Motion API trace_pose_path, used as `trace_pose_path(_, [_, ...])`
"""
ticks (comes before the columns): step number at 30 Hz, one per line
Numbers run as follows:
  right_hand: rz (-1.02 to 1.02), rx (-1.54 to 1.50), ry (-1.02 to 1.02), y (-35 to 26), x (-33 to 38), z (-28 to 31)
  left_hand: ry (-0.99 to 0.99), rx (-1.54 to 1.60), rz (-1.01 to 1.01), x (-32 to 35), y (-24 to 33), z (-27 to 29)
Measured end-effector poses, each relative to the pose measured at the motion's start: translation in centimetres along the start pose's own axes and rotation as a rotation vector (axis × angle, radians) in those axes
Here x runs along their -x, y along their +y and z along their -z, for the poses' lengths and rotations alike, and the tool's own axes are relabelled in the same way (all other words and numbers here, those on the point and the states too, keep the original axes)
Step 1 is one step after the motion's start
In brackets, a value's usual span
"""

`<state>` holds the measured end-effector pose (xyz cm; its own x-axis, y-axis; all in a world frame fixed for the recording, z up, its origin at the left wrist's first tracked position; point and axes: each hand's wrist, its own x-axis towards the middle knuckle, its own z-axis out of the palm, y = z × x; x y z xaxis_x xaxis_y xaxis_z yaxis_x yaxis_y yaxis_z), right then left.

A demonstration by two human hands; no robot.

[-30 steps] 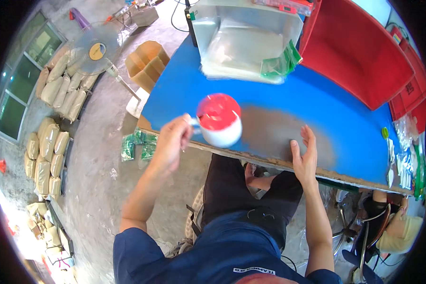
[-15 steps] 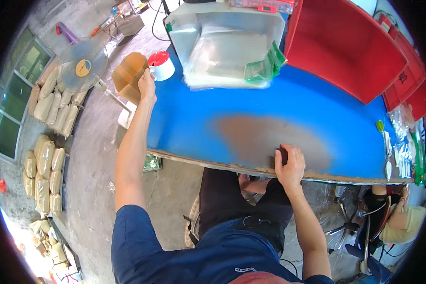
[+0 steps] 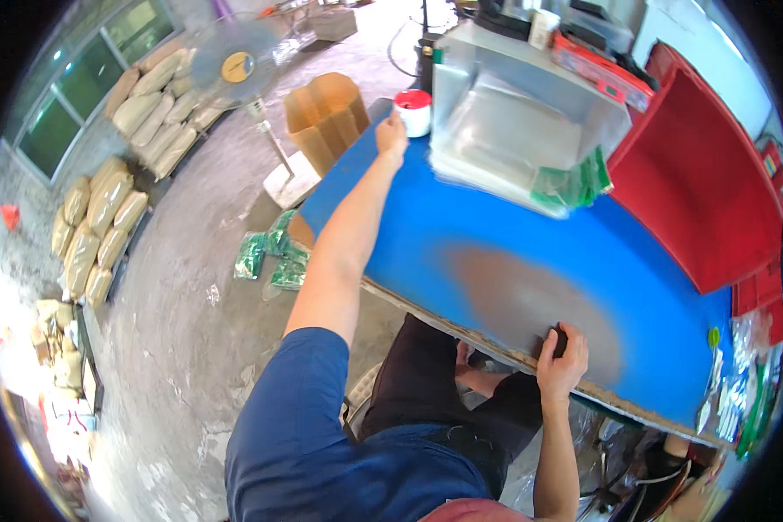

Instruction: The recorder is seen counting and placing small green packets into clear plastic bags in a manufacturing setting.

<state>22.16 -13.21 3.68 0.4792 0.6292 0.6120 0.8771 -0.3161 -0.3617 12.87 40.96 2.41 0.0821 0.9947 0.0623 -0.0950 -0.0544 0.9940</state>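
My left arm (image 3: 344, 235) reaches across to the far left part of the blue tabletop (image 3: 391, 226). There my left hand (image 3: 392, 137) is closed at the near side of a white mug with a red top (image 3: 413, 115), apparently on its handle, and the fingers partly hide it. Close to the table's front edge, my right hand (image 3: 563, 364) rests on the worn brown patch (image 3: 513, 291), thumb apart from its bent fingers. The gap between them is dark; whether that is shadow or a small object, I cannot tell.
Beside the mug stands a translucent bin (image 3: 531, 78) with clear plastic bags and green packaging. A large red bin (image 3: 705, 174) is on the right. Scissors with a green handle (image 3: 713, 337) lie near the right end. Left of the table are a cardboard box (image 3: 326, 122) and a fan (image 3: 237, 67).
The view has turned, so the table now appears tilted and shifted to the right. My left hand stays at the mug, and my right hand stays by the front edge.
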Motion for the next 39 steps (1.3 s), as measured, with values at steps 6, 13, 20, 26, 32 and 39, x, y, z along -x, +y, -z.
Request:
trace_pose_path(6, [-0.098, -0.01, -0.031, 0.1, 1.3, -2.1, 0.408, -0.203, -0.248, 9.2, 2.7, 3.9])
trace_pose_path(13, [-0.073, -0.058, -0.049, 2.7, 1.0, -1.8, -0.873, 0.225, -0.317, 43.6, 6.4, 2.3])
trace_pose_path(20, [-0.043, 0.02, -0.088, 3.7, 0.3, -2.0, -0.742, 0.206, -0.484, 52.7, 9.4, 5.6])
trace_pose_path(26, [-0.045, 0.05, -0.056, 2.2, -0.1, -1.7, -0.728, 0.208, -0.593, 54.5, 12.6, 5.2])
trace_pose_path(32, [-0.05, -0.001, -0.055, 2.0, -0.1, -1.7, -0.75, 0.17, -0.694, 55.3, 15.2, 5.7])
trace_pose_path(39, [-0.001, -0.024, -0.037, 2.5, 0.1, -1.5, -0.776, 0.074, -0.811, 55.9, 17.5, 4.1])
